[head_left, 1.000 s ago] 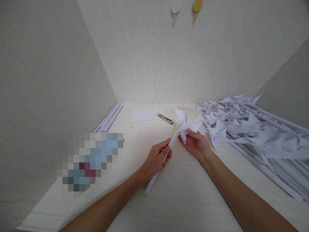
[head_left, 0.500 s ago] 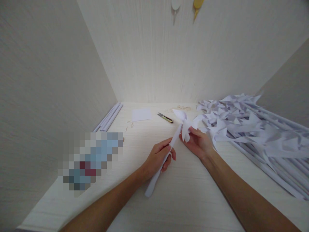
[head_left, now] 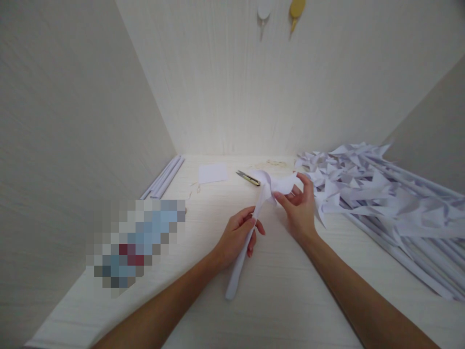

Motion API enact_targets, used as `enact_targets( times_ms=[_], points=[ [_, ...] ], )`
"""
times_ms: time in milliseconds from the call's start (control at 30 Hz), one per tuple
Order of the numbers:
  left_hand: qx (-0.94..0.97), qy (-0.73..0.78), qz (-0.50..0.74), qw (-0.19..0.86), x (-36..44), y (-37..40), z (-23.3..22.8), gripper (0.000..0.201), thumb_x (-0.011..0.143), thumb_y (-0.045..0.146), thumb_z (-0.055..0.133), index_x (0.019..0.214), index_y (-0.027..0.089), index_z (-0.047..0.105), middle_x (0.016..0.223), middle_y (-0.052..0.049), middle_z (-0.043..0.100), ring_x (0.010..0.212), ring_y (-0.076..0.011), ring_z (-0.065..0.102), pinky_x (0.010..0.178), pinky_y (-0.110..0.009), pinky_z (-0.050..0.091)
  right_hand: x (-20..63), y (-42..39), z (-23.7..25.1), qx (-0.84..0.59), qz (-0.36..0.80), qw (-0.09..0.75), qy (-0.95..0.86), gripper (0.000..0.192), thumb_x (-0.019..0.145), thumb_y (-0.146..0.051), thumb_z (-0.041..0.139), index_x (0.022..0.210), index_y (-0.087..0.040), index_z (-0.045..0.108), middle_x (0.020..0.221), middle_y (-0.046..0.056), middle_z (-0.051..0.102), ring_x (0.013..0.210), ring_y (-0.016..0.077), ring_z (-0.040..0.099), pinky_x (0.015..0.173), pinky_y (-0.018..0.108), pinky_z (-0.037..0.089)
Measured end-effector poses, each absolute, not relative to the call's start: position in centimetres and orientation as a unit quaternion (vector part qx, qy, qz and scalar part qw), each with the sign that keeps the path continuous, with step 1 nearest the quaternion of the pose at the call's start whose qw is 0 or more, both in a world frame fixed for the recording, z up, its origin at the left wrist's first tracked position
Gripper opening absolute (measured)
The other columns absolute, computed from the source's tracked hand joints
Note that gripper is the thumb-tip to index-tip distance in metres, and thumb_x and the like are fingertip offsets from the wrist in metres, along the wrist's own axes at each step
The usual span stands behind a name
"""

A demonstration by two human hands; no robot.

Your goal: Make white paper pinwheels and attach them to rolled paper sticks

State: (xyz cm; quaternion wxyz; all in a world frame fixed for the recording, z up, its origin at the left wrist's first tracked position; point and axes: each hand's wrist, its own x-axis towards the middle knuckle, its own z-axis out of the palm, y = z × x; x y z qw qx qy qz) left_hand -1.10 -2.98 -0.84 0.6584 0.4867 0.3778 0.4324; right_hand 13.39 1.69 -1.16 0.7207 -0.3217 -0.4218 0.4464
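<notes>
My left hand (head_left: 238,237) is wrapped round the rolled white paper stick (head_left: 238,271) of a paper pinwheel, which slants up and away from me. At its far end is the white pinwheel head (head_left: 285,183), with curved paper blades. My right hand (head_left: 301,208) has its thumb against the head near the middle and its index finger at a blade's right edge, so the blade sits between them. Part of the other fingers is behind the paper. Just left of the head lies a pair of thread snips (head_left: 248,178), close to one blade.
Finished-looking paper pinwheels (head_left: 378,194) are piled at the right. Rolled paper sticks (head_left: 167,177) lie at the back left, near a white paper sheet (head_left: 212,173). Thin tan scraps (head_left: 276,163) lie by the back wall. A blurred-out item (head_left: 145,242) is at the left. Two hooks (head_left: 297,9) hang on the wall.
The pinwheel head has turned and shifted left, towards the snips. My right hand has changed its hold, fingers spreading round a blade. The stick stands a little steeper in my left hand.
</notes>
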Motion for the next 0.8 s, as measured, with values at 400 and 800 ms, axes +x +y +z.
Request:
enact_targets(
  times_ms=[400,800],
  points=[
    [0.481,0.37,0.438,0.664,-1.06,-2.96,-0.73,0.027,0.077,0.028,0.046,0.1,0.015,0.05,0.069,0.003,0.055,0.03,-0.002,0.038,0.025,-0.016,0.033,14.07,1.91,-1.85,-0.448,0.043,0.613,-0.65,0.005,0.073,-0.018,0.06,0.071,-0.021,0.063,0.097,0.007,0.058,0.086,0.0193,0.055,0.079,0.039,0.045],
    [0.542,0.366,0.431,0.621,-1.03,-3.13,-0.91,0.04,0.08,0.028,0.043,0.118,0.02,0.042,0.072,0.003,0.054,0.03,-0.0016,0.039,0.026,-0.015,0.032,13.76,1.5,-1.93,-0.503,-0.075,0.548,-0.664,0.009,0.078,-0.014,0.048,0.076,-0.021,0.054,0.099,0.008,0.052,0.098,0.0239,0.048,0.084,0.045,0.036]
  ],
)
